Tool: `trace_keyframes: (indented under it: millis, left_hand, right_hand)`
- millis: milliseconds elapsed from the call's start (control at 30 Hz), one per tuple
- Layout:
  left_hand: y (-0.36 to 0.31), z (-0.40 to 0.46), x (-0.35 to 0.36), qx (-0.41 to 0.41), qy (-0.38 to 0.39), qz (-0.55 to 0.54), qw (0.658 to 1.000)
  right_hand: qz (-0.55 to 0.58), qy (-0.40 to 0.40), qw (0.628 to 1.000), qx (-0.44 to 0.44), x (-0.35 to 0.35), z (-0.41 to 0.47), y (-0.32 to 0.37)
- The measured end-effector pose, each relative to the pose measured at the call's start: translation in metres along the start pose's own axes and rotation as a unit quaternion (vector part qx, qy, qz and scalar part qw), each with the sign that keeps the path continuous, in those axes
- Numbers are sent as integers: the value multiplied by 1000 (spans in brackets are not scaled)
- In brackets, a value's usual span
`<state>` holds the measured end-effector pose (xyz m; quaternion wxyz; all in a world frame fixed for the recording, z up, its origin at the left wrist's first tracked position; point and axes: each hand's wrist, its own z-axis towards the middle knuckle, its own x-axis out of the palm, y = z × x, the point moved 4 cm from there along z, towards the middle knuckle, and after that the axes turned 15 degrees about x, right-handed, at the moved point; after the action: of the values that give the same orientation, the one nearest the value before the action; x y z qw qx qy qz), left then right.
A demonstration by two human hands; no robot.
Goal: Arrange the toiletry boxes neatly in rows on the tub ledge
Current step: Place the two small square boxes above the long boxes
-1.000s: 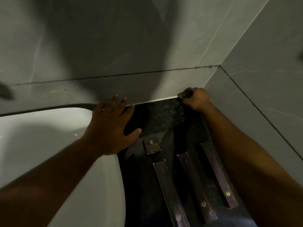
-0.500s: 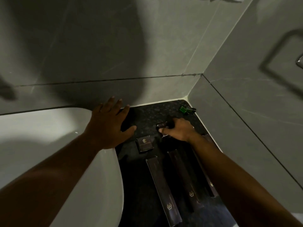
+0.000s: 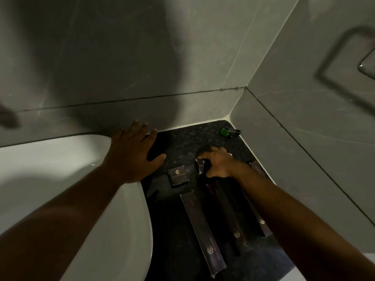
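The dark speckled tub ledge fills the corner between two grey tiled walls. Three long dark boxes lie side by side on it: the left one, the middle one, and the right one, half hidden under my right forearm. A small square dark box sits just beyond the left long box. My right hand is closed on a second small dark box beside it. My left hand lies flat, fingers spread, on the tub rim and ledge edge.
A small green-and-black item lies in the far corner of the ledge. The white tub curves away to the left. A metal rail and its shadow are on the right wall.
My right hand left the far corner, where the green item now lies, came back toward me and closed on the small box. The left hand stayed in place.
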<state>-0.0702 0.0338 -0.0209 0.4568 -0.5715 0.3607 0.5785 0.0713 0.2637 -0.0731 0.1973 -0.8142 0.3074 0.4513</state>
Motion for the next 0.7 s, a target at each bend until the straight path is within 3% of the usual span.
trace_keyframes:
  millis: [433,567,700]
  left_hand:
    - [1,0,1,1,1,-7,1000]
    - [0,0,0,3,2,-6,1000]
    - [-1,0,-3,6,1,-5,1000]
  right_hand:
    - [22,-19,999,-16,4,-4,1]
    - [173,-38,984,3,-22,4,-22]
    - [361,-89,927,46,-53,20,-47]
